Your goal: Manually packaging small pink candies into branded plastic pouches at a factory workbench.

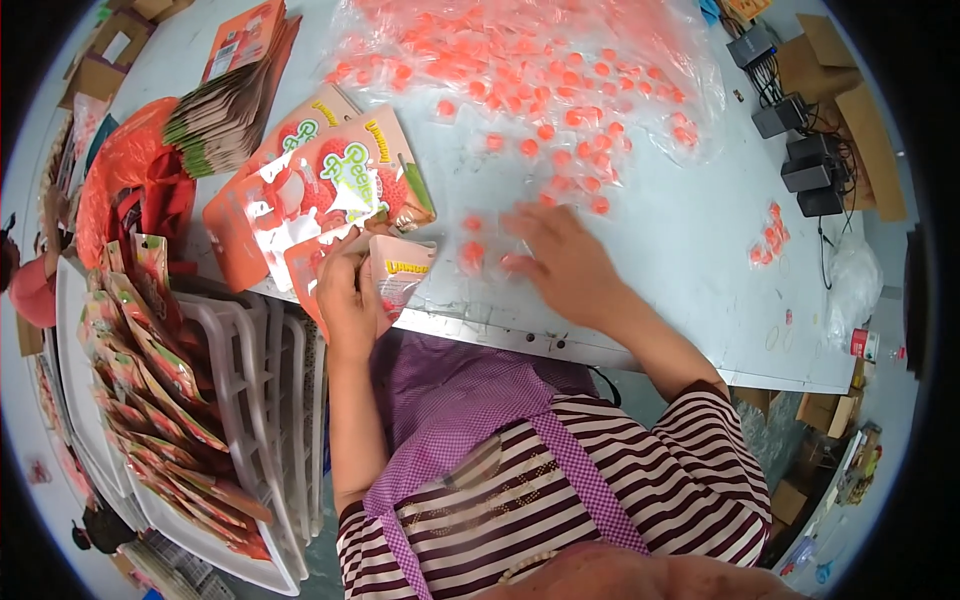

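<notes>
My left hand (347, 300) grips a printed pouch (402, 268) near the table's front edge; its pinkish panel faces up. Behind that hand, flat orange-red pouches (345, 185) with fruit pictures lie overlapping on the table. To the right, my right hand (572, 262) is low over the tabletop, slightly blurred, thumb and fingers apart. Small clear packets (472, 256) with round orange-pink pieces lie just left of its fingertips. Whether its thumb touches one cannot be made out. More such packets (562, 158) are scattered beyond it.
A large clear plastic bag (480, 45) spreads over packets at the back. Stacked pouches (228, 105) stand far left, near a red plastic bag (135, 165). Left of me, a white crate (235, 400) holds several pouches. Black power adapters (812, 165) line the right edge.
</notes>
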A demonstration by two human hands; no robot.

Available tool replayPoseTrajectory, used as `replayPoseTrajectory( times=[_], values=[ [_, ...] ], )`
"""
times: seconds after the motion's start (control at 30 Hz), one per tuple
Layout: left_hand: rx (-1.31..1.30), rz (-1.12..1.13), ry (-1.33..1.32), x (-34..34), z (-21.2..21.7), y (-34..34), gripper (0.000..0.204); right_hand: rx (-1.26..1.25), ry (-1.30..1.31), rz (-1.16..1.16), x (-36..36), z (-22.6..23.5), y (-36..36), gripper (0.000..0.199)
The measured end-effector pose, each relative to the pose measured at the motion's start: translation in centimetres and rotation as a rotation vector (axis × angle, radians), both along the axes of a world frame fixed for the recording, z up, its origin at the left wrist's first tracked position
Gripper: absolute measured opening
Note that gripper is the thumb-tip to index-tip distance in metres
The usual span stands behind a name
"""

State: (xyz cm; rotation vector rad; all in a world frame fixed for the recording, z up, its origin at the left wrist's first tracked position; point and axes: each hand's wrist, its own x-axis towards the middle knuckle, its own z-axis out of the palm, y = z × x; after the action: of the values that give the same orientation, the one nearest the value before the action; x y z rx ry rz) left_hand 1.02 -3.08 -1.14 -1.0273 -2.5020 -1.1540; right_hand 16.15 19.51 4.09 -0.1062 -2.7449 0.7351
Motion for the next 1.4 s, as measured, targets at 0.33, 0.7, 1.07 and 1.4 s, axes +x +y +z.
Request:
replayPoseTrajectory(
  times=[0.33,0.7,1.07,1.4],
  values=[
    [-0.006,0.020,-0.032,-0.2,-0.1,-0.1,0.004,0.079,0.145,-0.391,2.4,0.7,5.6,0.030],
    [0.034,0.015,-0.081,-0.1,-1.0,-0.6,0.007,-0.086,0.010,-0.089,2.3,-0.2,2.1,0.028],
    [0.029,0.024,-0.068,-0.1,-0.8,-0.6,0.008,-0.081,0.111,-0.245,2.1,0.8,3.7,0.032],
    [0.016,0.016,-0.088,0.1,-0.6,-0.7,0.009,-0.105,-0.161,-0.339,-0.1,0.3,3.6,0.048]
  ],
)
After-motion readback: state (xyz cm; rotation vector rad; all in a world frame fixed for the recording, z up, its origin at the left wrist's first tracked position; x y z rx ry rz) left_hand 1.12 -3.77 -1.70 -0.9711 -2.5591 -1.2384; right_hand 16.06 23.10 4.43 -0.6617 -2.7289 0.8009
